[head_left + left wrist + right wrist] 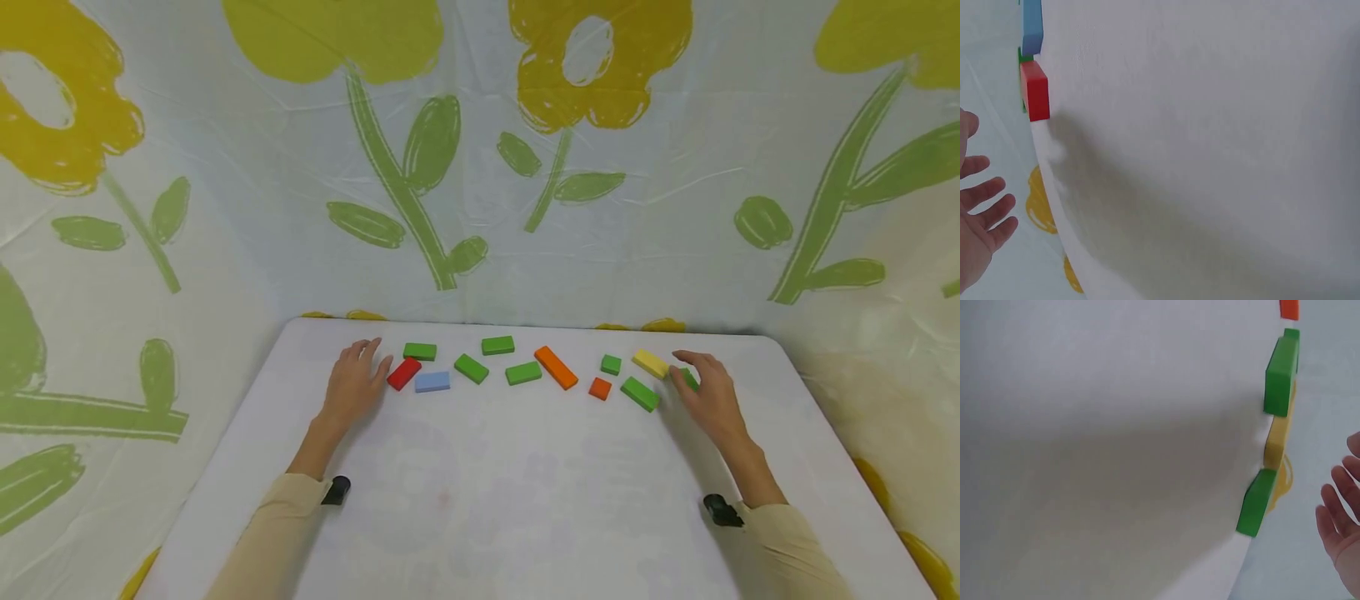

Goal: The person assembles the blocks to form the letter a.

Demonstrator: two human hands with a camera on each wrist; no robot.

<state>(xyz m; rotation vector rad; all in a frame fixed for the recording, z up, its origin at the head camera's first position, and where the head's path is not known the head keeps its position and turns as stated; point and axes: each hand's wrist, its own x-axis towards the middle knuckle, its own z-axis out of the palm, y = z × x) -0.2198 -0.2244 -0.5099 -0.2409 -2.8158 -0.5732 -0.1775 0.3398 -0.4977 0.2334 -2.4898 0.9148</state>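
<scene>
My left hand [351, 387] hovers at the table's left side, fingers loosely bent and holding nothing. Just right of its fingertips lies a red block [404, 374], with a green block [420, 352] behind it and a light blue block [432, 382] beside it. In the left wrist view, fingers spread apart from the red block [1036, 92]. On the right side, my right hand [712, 400] is held over a green block [690, 379], partly hiding it. Near its thumb are a yellow block [650, 364] and another green block [640, 394]. The right wrist view shows this hand [1344, 531] holding nothing.
Between the hands, several more blocks lie spread along the far part of the white table [480, 500], among them a long orange block [556, 367], a small orange-red block [600, 388] and a small green cube [611, 364]. Flower-printed cloth [480, 167] hangs behind and around the table.
</scene>
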